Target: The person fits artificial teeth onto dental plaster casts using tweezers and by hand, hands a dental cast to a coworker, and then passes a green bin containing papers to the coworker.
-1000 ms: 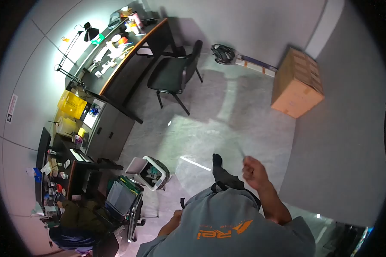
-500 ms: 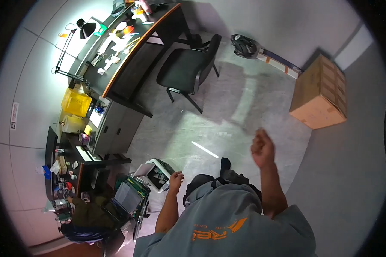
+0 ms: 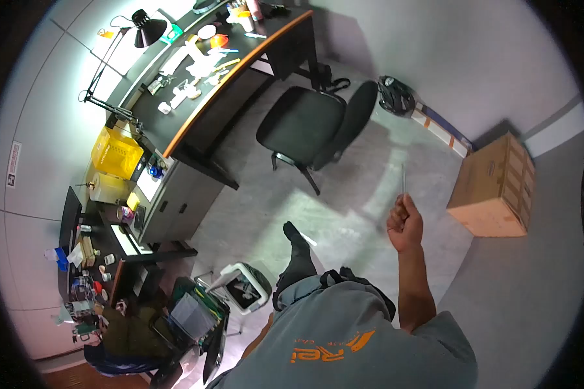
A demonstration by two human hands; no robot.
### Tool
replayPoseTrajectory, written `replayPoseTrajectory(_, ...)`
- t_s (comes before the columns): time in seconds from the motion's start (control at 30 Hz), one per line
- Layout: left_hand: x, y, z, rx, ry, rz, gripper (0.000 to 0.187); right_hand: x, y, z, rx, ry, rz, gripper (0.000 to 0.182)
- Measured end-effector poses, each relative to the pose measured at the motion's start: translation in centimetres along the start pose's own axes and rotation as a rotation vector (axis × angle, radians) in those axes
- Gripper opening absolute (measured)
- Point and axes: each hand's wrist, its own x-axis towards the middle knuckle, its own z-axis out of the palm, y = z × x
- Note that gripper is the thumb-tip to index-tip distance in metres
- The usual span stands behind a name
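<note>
A person's right hand [image 3: 405,223] is closed around a thin rod [image 3: 403,178], which points away above the floor [image 3: 363,201], between the counter's orange front edge [image 3: 246,61] and a cardboard box [image 3: 486,185]. The rod seems light, stiff, perhaps slick, probably best held near its lower end. The fist hides that end; its material is unclear. The left hand is out of sight, its state unknown.
</note>
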Motion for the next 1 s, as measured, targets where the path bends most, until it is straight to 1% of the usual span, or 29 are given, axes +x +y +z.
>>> replayPoseTrajectory(0.03, 1.3, 1.2, -1.7, 0.007, 0.002, 0.012, 0.037, 1.3, 1.4, 1.1, 0.0, -0.046, 0.016, 0.02)
replayPoseTrajectory(0.1, 4.4, 4.0, -5.7, 0.008, 0.012, 0.044, 0.038, 2.0, 7.4, 4.9, -0.206, 0.08, 0.22, 0.017)
replayPoseTrajectory(0.17, 8.7, 7.1, -10.5, -0.015, 0.043, 0.12, 0.038, 0.9, 11.6, 9.4, -0.262, -0.204, 0.521, 0.018)
replayPoseTrajectory(0.27, 16.5, 12.2, -19.0, -0.159, 0.142, 0.29, 0.039, 5.0, 12.7, 14.5, -0.369, -0.092, 0.38, 0.017)
replayPoseTrajectory(0.3, 15.5, 16.8, -21.6, -0.372, 0.198, 0.139, 0.03, 9.1, 13.1, 13.0, -0.248, -0.036, 0.254, 0.018)
replayPoseTrajectory(0.33, 16.3, 19.9, -24.6, -0.467, 0.246, 0.205, 0.023, 11.5, 11.6, 13.9, -0.186, -0.092, 0.14, 0.021)
replayPoseTrajectory(0.37, 16.4, 22.8, -26.9, -0.53, 0.278, 0.271, 0.021, 14.0, 10.3, 14.6, -0.082, -0.013, 0.11, 0.027)
replayPoseTrajectory(0.4, 15.8, 25.3, -29.0, -0.588, 0.311, 0.34, 0.02, 15.5, 9.2, 16.2, -0.083, -0.048, 0.014, 0.03)
replayPoseTrajectory(0.43, 15.7, 27.4, -30.6, -0.586, 0.335, 0.321, 0.02, 16.3, 8.7, 18.8, -0.075, 0.009, -0.02, 0.03)
replayPoseTrajectory(0.47, 15.9, 29.4, -32.1, -0.583, 0.359, 0.308, 0.02, 17.9, 9.7, 19.3, -0.067, -0.003, 0.036, 0.027)
replayPoseTrajectory(0.5, 16.2, 30.9, -33.0, -0.58, 0.38, 0.293, 0.021, 19.4, 11.1, 19.1, -0.062, -0.012, 0.092, 0.026)
replayPoseTrajectory(0.57, 17.6, 31.7, -33.7, -0.491, 0.389, 0.295, 0.02, 19.7, 16.7, 21.0, -0.334, -0.155, 0.248, 0.022)
replayPoseTrajectory(0.6, 18.5, 31.7, -33.8, -0.442, 0.392, 0.295, 0.019, 18.9, 19.0, 22.8, -0.345, -0.228, 0.435, 0.023)
replayPoseTrajectory(0.63, 19.2, 31.3, -33.6, -0.408, 0.346, 0.248, 0.02, 18.8, 20.3, 24.3, -0.352, -0.301, 0.622, 0.025)
replayPoseTrajectory(0.7, 20.1, 30.3, -32.6, -0.341, 0.262, 0.16, 0.022, 22.0, 20.2, 26.2, -0.344, -0.316, 0.53, 0.023)
replayPoseTrajectory(0.73, 20.5, 29.5, -31.5, -0.418, 0.246, 0.122, 0.021, 24.2, 19.8, 27.3, -0.342, -0.327, 0.486, 0.023)
replayPoseTrajectory(0.77, 20.9, 28.5, -30.4, -0.498, 0.232, 0.085, 0.021, 27.2, 18.1, 28.8, -0.303, -0.192, 0.424, 0.022)
replayPoseTrajectory(0.8, 21.5, 27.0, -29.5, -0.513, 0.175, 0.026, 0.022, 30.5, 16.7, 29.5, -0.215, -0.119, 0.338, 0.022)
replayPoseTrajectory(0.83, 22.0, 25.7, -28.8, -0.524, 0.118, -0.035, 0.022, 33.0, 15.2, 30.2, -0.195, -0.142, 0.264, 0.019)
replayPoseTrajectory(0.9, 20.5, 24.9, -28.0, -0.436, 0.055, -0.129, 0.023, 37.2, 13.2, 32.1, -0.149, -0.188, 0.114, 0.015)
replayPoseTrajectory(1.0, 17.7, 26.8, -28.5, -0.277, 0.059, -0.218, 0.023, 40.0, 17.8, 33.9, -0.227, -0.326, 0.411, 0.015)
